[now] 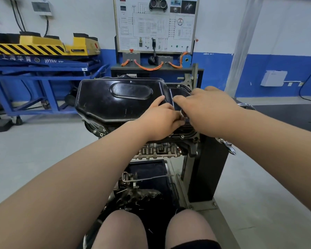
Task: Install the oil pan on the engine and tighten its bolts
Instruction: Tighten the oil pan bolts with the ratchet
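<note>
Workshop, blue-banded wall. Pan sits atop engine on stand. Left hand and right hand, fingers curled, meet over a small metal piece at its near flange; grip unclear. Risk: a bolt cross-threads if started crooked.

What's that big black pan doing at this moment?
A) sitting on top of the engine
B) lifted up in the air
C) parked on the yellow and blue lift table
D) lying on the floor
A: the black pan sits on top of the engine, with the left hand and the right hand at its right end.
</note>
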A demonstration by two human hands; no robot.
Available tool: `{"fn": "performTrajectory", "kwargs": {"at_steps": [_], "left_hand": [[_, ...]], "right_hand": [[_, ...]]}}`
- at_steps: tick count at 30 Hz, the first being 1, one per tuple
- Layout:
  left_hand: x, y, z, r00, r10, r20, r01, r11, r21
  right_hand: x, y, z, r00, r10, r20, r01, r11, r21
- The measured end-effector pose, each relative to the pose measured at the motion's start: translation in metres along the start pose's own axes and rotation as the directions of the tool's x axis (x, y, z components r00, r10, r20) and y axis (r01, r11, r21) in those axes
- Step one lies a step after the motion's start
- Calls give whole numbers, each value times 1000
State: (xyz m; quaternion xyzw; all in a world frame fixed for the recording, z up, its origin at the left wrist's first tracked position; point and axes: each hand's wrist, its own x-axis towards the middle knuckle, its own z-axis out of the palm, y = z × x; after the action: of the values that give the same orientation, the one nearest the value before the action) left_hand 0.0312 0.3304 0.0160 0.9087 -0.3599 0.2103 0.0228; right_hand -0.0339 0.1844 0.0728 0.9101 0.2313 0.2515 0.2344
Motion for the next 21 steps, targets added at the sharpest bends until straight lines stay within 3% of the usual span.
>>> {"fn": "performTrajectory", "kwargs": {"at_steps": [3,9,16,21], "left_hand": [[2,-2,-4,999,-20,35,22,998,-64],[7,-1,-6,998,-60,18,61,996,-58],[12,3,-16,995,-56,86,59,998,-37],[10,0,-12,997,-66,24,68,993,-93]], "right_hand": [[2,-1,1,1000,17,-1,-17,1000,23],[4,-10,8,973,217,74,-228,945,233],[2,-2,3,992,123,34,-124,992,31],[3,-6,4,988,148,43,-152,983,103]]}}
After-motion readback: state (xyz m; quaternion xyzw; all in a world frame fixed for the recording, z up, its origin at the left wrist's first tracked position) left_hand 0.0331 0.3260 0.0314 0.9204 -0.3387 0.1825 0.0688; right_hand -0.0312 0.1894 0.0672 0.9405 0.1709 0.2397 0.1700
